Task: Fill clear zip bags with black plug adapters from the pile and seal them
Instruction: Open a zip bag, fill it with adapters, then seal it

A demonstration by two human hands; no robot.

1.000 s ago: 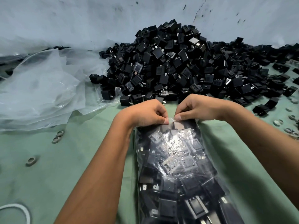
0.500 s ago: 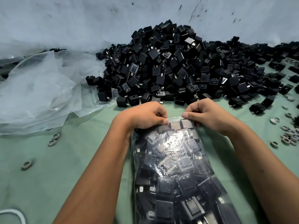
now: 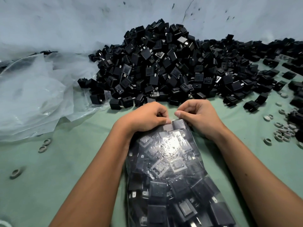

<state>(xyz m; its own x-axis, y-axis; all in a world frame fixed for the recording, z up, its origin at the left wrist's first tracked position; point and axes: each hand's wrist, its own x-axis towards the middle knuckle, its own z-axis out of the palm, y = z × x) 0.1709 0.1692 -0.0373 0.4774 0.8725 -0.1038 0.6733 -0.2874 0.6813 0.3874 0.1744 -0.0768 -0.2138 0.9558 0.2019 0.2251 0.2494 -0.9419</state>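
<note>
A clear zip bag (image 3: 172,169) full of black plug adapters lies on the green cloth between my forearms, its mouth pointing away from me. My left hand (image 3: 144,117) pinches the bag's top edge between thumb and fingers. My right hand (image 3: 198,114) pinches the same edge just to the right, so the two thumbs nearly touch. Beyond the hands rises the big pile of black plug adapters (image 3: 164,63), heaped against the pale wall.
A heap of loose clear plastic bags (image 3: 32,95) lies at the left. Small grey rings are scattered on the green cloth (image 3: 73,161), several at the right (image 3: 283,133) and a few at the left (image 3: 45,144). More adapters spread along the far right.
My right hand has slid back left along the bag's top edge toward my left hand; half a second ago the two were further apart. The bag stays in place.
</note>
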